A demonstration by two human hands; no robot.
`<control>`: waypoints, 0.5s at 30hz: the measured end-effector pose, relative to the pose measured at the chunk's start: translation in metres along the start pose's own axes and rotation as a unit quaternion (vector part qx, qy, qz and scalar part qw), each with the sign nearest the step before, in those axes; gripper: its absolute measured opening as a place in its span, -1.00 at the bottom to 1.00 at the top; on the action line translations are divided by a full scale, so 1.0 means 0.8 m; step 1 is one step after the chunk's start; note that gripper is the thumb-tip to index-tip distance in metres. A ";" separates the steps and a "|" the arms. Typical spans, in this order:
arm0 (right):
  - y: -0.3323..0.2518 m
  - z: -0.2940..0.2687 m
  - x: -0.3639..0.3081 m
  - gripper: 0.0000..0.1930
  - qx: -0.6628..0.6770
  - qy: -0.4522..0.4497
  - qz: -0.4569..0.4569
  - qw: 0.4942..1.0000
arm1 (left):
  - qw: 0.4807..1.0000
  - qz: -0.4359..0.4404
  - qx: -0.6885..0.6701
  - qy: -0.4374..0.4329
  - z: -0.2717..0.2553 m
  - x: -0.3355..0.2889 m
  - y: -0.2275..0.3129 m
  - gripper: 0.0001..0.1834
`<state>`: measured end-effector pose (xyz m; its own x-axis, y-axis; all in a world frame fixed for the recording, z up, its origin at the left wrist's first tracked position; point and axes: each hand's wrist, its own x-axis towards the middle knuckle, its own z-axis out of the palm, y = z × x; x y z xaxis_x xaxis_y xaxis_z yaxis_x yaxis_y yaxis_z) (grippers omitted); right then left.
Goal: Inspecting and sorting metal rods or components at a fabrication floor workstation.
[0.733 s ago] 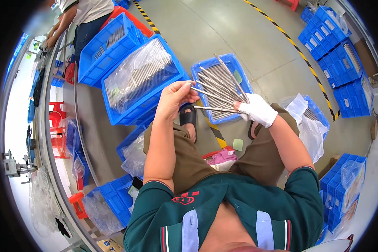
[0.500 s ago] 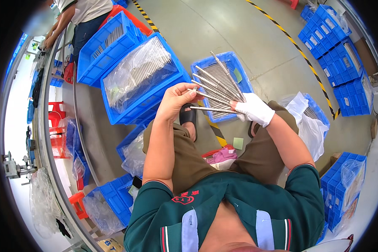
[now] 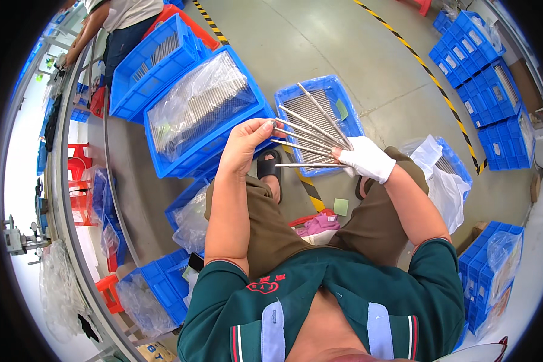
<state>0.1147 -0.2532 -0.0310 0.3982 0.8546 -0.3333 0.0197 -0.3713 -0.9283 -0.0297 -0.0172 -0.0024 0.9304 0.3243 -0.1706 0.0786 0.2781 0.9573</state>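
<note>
My right hand (image 3: 368, 158), in a white glove, grips several slim metal rods (image 3: 304, 165) at one end, fanned out toward the left. My bare left hand (image 3: 247, 142) is closed in a pinch at the far tip of one of the middle rods. Below the fan, on the floor, a blue crate (image 3: 318, 79) holds rows of similar rods. A green slip (image 3: 342, 108) lies at its right side. The fan partly hides the crate's contents.
To the left, stacked blue crates (image 3: 265, 107) hold rods under clear plastic. Another person (image 3: 127, 18) stands at the upper left beside a workbench (image 3: 66, 181). Blue crates (image 3: 464, 45) are stacked at the right. A white plastic bag (image 3: 446, 199) covers a crate by my right knee.
My left fingers have shifted slightly left and up to the tip of another rod. The fan has spread a little, its lowest rod's tip dropping.
</note>
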 end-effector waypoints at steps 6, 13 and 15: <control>-0.030 0.000 -0.010 -0.59 -0.111 0.025 0.000 0.993 | 1.000 -0.017 0.020 0.004 -0.005 -0.001 -0.004 -0.74; -0.015 0.008 -0.005 -0.60 -0.109 0.040 -0.019 0.993 | 1.000 -0.008 0.000 -0.016 -0.006 0.000 -0.008 -0.72; -0.014 0.007 -0.007 -0.59 -0.093 0.041 -0.016 0.995 | 1.000 -0.020 0.006 -0.012 -0.005 0.001 -0.007 -0.73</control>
<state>0.1071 -0.2518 -0.0199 0.4677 0.8374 -0.2829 0.2004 -0.4123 -0.8888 -0.0311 -0.0147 -0.0086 0.9347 0.2914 -0.2035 0.1204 0.2791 0.9527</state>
